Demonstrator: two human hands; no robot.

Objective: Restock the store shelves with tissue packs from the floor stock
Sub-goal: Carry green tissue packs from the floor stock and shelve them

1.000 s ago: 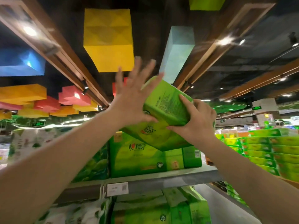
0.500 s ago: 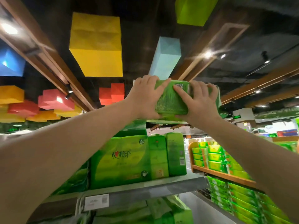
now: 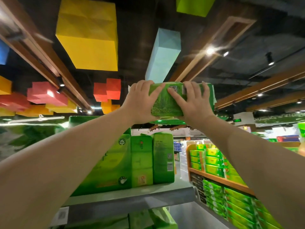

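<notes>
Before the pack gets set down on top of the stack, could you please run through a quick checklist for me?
1. Both hands on the pack: ok. The left hand and right hand clasp the green tissue pack.
2. Pack level: ok, roughly horizontal.
3. Pack above the standing packs: ok, with a clear gap beneath it.
4. Standing packs upright on the top shelf: ok.
5. Top surface of those packs flat enough: cannot tell; the camera looks up from below.
6. Headroom: ok; the ceiling blocks hang far above.
</notes>
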